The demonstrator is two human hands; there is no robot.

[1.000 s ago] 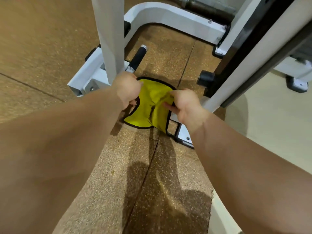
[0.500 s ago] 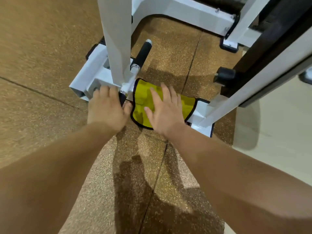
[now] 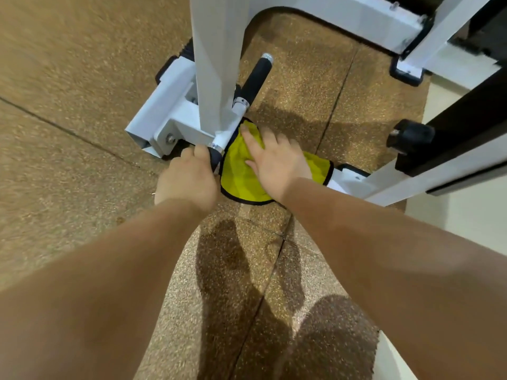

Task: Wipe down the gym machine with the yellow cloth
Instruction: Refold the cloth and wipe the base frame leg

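Two things change within the last second: my hands no longer bunch the yellow microfibre cloth with black edging (image 3: 238,179), and it now lies spread over the low white frame bar (image 3: 352,182) at the foot of the gym machine's white upright post (image 3: 216,64). My right hand (image 3: 277,163) presses it with flat, straight fingers, so I judge the wiping begins. My left hand (image 3: 189,182), just beside the cloth, curls round the short black rubber grip (image 3: 214,160) below the post.

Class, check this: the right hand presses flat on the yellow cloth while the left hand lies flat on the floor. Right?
No. The head view shows the left hand holding the near black handle, not lying on the floor. The right hand does press flat on the yellow cloth.
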